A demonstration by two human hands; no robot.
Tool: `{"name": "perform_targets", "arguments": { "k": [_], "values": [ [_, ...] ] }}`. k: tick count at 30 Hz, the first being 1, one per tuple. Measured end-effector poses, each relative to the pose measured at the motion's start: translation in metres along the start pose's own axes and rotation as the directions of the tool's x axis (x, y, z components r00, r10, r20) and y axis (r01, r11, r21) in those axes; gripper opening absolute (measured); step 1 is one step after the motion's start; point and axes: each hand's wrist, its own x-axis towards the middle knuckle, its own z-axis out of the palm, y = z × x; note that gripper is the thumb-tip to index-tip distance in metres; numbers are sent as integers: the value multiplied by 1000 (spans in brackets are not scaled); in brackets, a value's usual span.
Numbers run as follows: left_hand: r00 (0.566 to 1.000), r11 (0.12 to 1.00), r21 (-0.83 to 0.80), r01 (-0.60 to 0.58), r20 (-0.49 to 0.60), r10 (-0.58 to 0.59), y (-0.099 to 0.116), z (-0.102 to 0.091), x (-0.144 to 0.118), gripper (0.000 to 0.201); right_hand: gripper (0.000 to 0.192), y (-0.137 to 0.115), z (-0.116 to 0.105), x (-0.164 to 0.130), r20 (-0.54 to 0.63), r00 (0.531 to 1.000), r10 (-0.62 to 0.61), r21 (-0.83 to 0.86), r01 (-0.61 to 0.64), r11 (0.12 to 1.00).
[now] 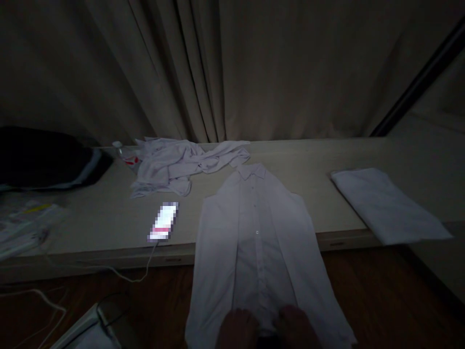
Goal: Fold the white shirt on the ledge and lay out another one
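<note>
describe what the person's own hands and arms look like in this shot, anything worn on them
Only the tops of two bare hands show at the bottom edge, the left hand and the right hand. No gloves, rings or watch can be made out. The wrists and arms are out of frame, so no sleeves show. The dim light hides finer detail.

There were three white garments: one shirt [257, 242] laid flat, one crumpled [174, 165], one folded [388, 203]. There was one lit phone [163, 222] and two hands [238, 329] [296, 327].
</note>
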Motion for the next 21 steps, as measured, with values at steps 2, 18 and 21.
{"name": "perform_targets", "arguments": {
  "k": [2, 18, 21],
  "values": [
    [996, 997, 54, 47, 79, -51, 17, 3, 15, 27, 12, -6, 10, 15, -37, 997, -74, -38, 73, 997],
    [982, 980, 137, 142, 103, -157, 13, 2, 24, 35, 15, 0, 29, 27, 66, 992, -110, -94, 116, 989],
    [986, 988, 79, 133, 85, -140, 7, 2, 17, 36, 13, -1, 23, 25, 130, 989, -66, -50, 73, 996]
  ]
}}
